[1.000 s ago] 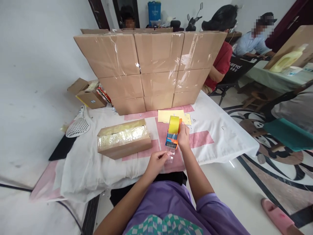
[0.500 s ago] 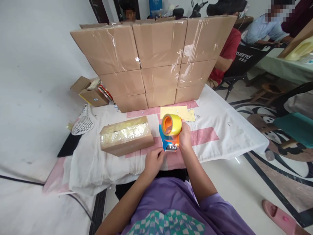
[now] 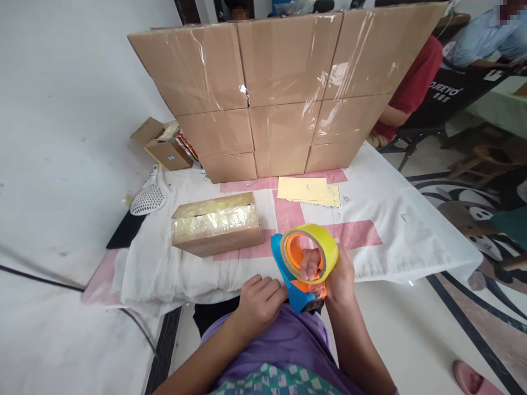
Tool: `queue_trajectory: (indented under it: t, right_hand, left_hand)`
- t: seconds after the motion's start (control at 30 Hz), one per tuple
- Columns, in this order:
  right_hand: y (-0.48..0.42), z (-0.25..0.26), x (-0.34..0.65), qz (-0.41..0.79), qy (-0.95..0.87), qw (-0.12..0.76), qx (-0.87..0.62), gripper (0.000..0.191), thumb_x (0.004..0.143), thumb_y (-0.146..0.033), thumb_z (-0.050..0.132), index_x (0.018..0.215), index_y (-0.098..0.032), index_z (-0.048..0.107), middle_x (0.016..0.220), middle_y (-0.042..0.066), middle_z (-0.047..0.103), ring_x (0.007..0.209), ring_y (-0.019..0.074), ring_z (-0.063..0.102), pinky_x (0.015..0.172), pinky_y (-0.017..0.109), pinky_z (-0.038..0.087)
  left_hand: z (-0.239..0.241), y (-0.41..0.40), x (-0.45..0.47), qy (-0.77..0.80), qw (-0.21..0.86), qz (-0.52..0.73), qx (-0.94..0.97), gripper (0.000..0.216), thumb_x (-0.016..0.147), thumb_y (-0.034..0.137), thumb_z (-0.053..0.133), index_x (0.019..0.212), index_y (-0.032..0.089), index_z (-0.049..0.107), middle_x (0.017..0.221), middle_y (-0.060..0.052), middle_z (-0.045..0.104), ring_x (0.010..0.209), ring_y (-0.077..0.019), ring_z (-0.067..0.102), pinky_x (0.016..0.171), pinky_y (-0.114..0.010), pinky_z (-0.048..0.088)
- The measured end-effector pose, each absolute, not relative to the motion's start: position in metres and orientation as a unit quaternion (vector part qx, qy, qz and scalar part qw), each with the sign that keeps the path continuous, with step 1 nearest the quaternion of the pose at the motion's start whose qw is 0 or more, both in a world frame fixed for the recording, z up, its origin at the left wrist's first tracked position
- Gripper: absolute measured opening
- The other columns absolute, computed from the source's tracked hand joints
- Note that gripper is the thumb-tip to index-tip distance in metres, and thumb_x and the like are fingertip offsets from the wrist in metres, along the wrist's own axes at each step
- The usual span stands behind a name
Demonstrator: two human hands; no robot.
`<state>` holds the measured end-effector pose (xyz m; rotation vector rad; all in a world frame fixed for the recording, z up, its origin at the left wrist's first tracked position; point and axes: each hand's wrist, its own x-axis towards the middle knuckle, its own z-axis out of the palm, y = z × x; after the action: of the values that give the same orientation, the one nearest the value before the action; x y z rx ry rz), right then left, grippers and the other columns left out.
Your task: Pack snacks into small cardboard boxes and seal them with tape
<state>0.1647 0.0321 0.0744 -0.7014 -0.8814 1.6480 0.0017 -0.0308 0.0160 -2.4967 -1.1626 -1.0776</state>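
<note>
My right hand [image 3: 341, 277] grips a tape dispenser [image 3: 294, 291] of blue and orange plastic, with fingers through the middle of its yellow tape roll [image 3: 327, 258]. Close beside the dispenser's blue edge is my left hand [image 3: 259, 304], its fingers curled inward. Whatever its fingertips pinch, if anything, is hidden. Left of the hands, a cardboard box [image 3: 222, 241] lies on the cloth-covered table [image 3: 362, 263], with shiny clear tape along its upper side.
A wall of taped cardboard boxes [image 3: 284, 126] stands at the table's back. Yellow paper slips [image 3: 304, 189] lie before it. On the left are a white perforated scoop [image 3: 149, 198] and a small open carton [image 3: 168, 153]. A person in a red sleeve [image 3: 420, 74] sits behind the boxes.
The dispenser in my right hand has come nearer my body and turned, so fingers show inside the roll. My left hand has also drawn back toward me. The view has shifted slightly.
</note>
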Motion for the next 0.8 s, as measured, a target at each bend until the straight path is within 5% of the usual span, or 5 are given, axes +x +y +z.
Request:
queue_trajectory:
  t: [0.13, 0.2, 0.33, 0.5, 0.8]
  right_hand:
    - [0.024, 0.071, 0.174, 0.709, -0.371, 0.518, -0.303, 0.065, 0.097, -0.060, 0.045, 0.042, -0.025, 0.050, 0.034, -0.002, 0.031, 0.033, 0.0139, 0.033, 0.042, 0.032, 0.034]
    - [0.018, 0.070, 0.190, 0.676, -0.396, 0.524, -0.334, 0.066, 0.097, -0.058, 0.046, 0.040, -0.026, 0.043, 0.032, -0.002, 0.027, 0.035, 0.0146, 0.034, 0.044, 0.032, 0.035]
    - [0.039, 0.069, 0.211, 0.521, -0.422, 0.554, -0.493, 0.062, 0.097, -0.063, 0.041, 0.049, -0.024, 0.050, 0.044, 0.003, 0.045, 0.051, 0.0193, 0.047, 0.051, 0.033, 0.038]
    - [0.124, 0.049, 0.192, 0.339, -0.458, 0.554, -0.607, 0.050, 0.093, -0.065, 0.047, 0.065, -0.024, 0.051, 0.061, 0.002, 0.053, 0.060, 0.0190, 0.048, 0.057, 0.033, 0.038]
    - [0.165, 0.012, 0.202, 0.316, -0.528, 0.480, -0.625, 0.053, 0.093, -0.069, 0.044, 0.075, -0.021, 0.059, 0.076, 0.007, 0.064, 0.073, 0.0232, 0.058, 0.069, 0.038, 0.046]
  left_hand:
    - [0.007, -0.026, -0.057, -0.513, 0.092, -0.349, -0.779, 0.032, 0.092, 0.009, 0.045, 0.067, 0.020, 0.062, 0.055, -0.001, 0.057, 0.048, -0.0139, 0.047, 0.053, -0.029, 0.028]
    - [0.011, -0.024, -0.106, -0.633, 0.046, -0.327, -0.701, 0.023, 0.091, 0.017, 0.052, 0.085, 0.019, 0.074, 0.075, -0.004, 0.073, 0.058, -0.0148, 0.059, 0.056, -0.026, 0.037]
    - [0.032, -0.028, -0.167, -0.774, -0.110, -0.404, -0.475, 0.033, 0.090, 0.042, 0.061, 0.097, 0.015, 0.079, 0.062, 0.000, 0.064, 0.058, -0.0148, 0.056, 0.057, -0.024, 0.043]
    - [0.051, -0.026, -0.140, -0.698, -0.303, -0.533, -0.370, 0.040, 0.088, 0.050, 0.067, 0.102, 0.014, 0.076, 0.057, 0.004, 0.045, 0.051, -0.0094, 0.039, 0.047, -0.020, 0.034]
    - [0.064, -0.030, -0.131, -0.605, -0.411, -0.586, -0.348, 0.042, 0.085, 0.052, 0.075, 0.101, 0.013, 0.074, 0.055, 0.008, 0.031, 0.048, -0.0050, 0.026, 0.043, -0.017, 0.022]
